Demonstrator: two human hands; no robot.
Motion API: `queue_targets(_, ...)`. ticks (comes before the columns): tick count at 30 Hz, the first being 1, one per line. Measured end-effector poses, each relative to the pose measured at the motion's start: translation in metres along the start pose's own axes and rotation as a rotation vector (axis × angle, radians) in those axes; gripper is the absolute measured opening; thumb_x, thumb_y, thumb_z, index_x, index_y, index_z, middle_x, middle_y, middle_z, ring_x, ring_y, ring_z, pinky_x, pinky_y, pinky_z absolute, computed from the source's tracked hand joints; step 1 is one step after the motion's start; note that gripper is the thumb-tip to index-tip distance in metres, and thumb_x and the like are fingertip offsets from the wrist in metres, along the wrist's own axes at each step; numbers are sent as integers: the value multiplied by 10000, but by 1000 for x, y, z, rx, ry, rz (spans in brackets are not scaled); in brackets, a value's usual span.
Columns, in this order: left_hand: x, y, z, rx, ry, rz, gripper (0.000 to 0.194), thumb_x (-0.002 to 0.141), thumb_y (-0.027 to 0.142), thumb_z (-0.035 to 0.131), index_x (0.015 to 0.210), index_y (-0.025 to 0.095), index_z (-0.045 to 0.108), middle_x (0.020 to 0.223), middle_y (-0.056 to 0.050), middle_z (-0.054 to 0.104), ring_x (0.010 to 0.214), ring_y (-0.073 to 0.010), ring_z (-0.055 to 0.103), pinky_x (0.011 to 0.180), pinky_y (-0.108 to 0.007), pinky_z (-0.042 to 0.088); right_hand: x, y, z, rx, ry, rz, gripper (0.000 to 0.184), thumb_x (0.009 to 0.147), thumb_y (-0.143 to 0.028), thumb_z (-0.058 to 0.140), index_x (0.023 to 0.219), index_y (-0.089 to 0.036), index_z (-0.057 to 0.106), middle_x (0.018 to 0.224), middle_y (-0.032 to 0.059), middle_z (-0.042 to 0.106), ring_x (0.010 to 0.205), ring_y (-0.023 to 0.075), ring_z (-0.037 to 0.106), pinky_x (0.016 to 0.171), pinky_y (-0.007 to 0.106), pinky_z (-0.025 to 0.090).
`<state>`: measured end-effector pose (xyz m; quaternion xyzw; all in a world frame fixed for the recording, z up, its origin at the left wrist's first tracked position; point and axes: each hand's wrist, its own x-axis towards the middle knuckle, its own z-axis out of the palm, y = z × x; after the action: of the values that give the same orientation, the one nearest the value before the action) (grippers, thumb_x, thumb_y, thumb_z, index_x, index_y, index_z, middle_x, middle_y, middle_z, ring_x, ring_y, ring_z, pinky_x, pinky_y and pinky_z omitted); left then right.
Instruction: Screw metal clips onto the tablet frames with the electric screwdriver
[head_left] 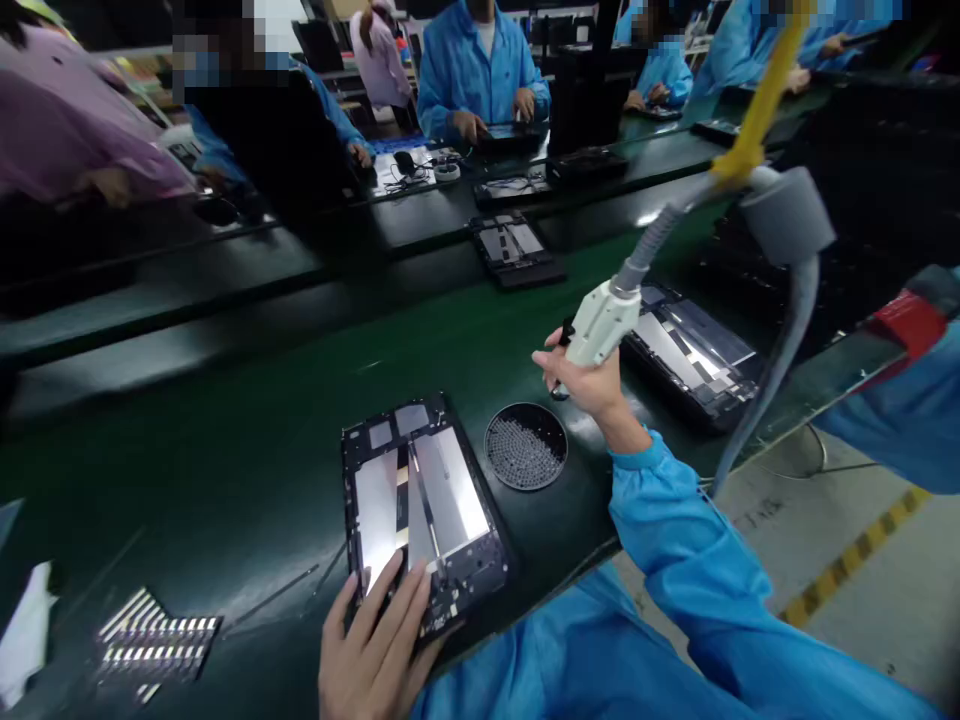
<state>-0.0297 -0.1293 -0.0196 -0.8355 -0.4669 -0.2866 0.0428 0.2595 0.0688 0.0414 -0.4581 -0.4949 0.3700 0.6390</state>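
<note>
An opened tablet point(457, 500) lies on the dark green bench with its inner plates, ribbon cables and circuit board exposed. My left hand point(382, 630) rests flat on its lower left part, fingers stretched out. To the right of the tablet sits a round black dish point(551, 425) holding many tiny grey pieces, too small to name. Above and right of the dish, my right hand point(589, 385) is wrapped round a white hand tool point(604, 322) with a grey ribbed cable. The tool's working tip is hidden.
Another opened tablet point(697, 350) lies at the right, and one more point(514, 248) farther back. Striped metallic strips point(161, 635) and a white sheet point(28, 630) lie at left. A grey cable point(787, 350) hangs from a yellow strap point(765, 100). Several people work across the bench.
</note>
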Motion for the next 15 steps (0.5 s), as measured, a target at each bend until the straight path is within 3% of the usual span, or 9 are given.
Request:
queue_targets(3, 5, 7, 1, -100, 31, -33, 471, 814, 312, 711, 1250, 170, 603, 1160, -104, 705, 1214, -327, 571, 1132, -579, 288, -21, -9, 14, 117, -101, 48, 229, 660, -246, 731, 764, -199, 533, 420, -87, 534, 348, 106, 504, 407, 267, 454)
queue_targets(6, 11, 4, 2, -155, -18, 62, 402, 831, 237, 693, 1210, 128, 613, 1175, -104, 699, 1222, -294, 569, 1164, -531, 269, -35, -8, 23, 125, -154, 90, 217, 666, -238, 724, 764, -201, 534, 413, -87, 537, 354, 102, 508, 411, 259, 456)
queue_targets(11, 15, 3, 11, -185, -2, 59, 312, 875, 144, 619, 1185, 113, 617, 1189, -98, 692, 1233, -269, 564, 1179, -537, 242, -41, -3, 30, 89, -153, 92, 219, 663, -236, 729, 776, -204, 545, 416, -94, 534, 355, 102, 507, 403, 256, 450)
queue_targets(15, 13, -1, 13, -170, -42, 142, 367, 857, 169, 651, 1210, 85, 595, 1211, -124, 675, 1261, -293, 536, 1175, -570, 241, -42, 0, 34, 50, -162, 85, 239, 670, -243, 728, 851, -191, 580, 432, -90, 547, 355, 106, 512, 404, 262, 452)
